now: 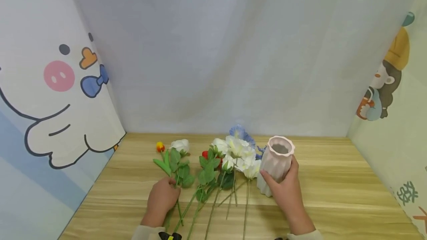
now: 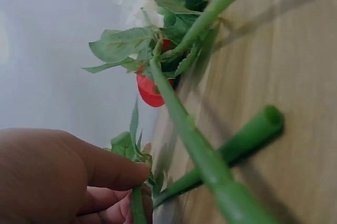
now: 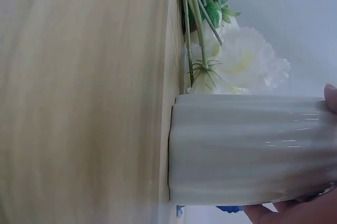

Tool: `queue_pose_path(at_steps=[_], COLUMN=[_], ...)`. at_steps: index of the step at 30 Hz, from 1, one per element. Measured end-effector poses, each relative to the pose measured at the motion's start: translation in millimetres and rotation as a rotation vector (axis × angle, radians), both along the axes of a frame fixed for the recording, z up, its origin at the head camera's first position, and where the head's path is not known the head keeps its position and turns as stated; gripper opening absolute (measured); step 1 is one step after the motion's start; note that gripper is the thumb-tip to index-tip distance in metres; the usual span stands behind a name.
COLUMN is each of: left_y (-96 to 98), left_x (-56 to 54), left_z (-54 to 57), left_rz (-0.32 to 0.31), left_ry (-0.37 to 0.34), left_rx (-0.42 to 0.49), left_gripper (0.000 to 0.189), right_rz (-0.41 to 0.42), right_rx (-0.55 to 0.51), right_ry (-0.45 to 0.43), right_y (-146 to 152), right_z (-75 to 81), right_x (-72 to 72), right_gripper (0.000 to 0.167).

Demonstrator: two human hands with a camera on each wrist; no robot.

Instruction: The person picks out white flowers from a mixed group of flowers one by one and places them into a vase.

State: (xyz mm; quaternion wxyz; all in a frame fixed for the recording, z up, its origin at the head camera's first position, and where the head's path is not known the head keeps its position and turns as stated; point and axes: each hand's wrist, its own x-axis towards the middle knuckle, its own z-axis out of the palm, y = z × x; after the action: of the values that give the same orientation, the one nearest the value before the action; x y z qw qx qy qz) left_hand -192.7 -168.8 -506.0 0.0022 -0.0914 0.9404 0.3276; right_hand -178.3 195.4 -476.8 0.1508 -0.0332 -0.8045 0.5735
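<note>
On the left, the fingers of my left hand (image 1: 163, 197) pinch a green flower stem (image 2: 138, 203), just below the leaves of a white rose (image 1: 180, 145) and a red-and-yellow tulip (image 1: 160, 146). Which of these two flowers the stem belongs to, I cannot tell. My right hand (image 1: 289, 192) grips a pale ribbed vase (image 1: 271, 169) around its upper part, thumb in front and fingers behind. The vase stands upright with its scalloped mouth facing up, and its base (image 3: 176, 150) meets the tabletop in the right wrist view.
Between the hands lie white flowers (image 1: 238, 151), red blooms (image 2: 150, 90) with green leaves, and a blue flower (image 1: 241, 133) behind them. Their long stems (image 1: 215, 205) point toward me across the wooden table (image 1: 333, 188). A pale curtain (image 1: 213, 55) stands behind the table.
</note>
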Motion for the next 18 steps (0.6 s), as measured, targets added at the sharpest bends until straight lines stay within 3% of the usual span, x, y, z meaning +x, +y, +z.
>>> queue_pose_path(at_steps=[7, 14, 18], left_y=[-3.3, -2.9, -3.8], left_x=[-0.1, 3.6, 3.2], left_z=[1.5, -5.1, -3.9], left_rz=[-0.001, 0.004, 0.008], left_ry=[0.015, -0.069, -0.084], left_rx=[0.196, 0.636, 0.735], left_gripper=[0.028, 0.027, 0.024], right_rz=[0.029, 0.022, 0.019], right_rx=[0.010, -0.005, -0.006], right_ry=[0.009, -0.033, -0.029], right_y=[2.0, 2.1, 2.5], right_z=[1.4, 0.9, 1.5], right_x=[-3.0, -0.3, -0.3], right_gripper=[0.110, 0.110, 0.109])
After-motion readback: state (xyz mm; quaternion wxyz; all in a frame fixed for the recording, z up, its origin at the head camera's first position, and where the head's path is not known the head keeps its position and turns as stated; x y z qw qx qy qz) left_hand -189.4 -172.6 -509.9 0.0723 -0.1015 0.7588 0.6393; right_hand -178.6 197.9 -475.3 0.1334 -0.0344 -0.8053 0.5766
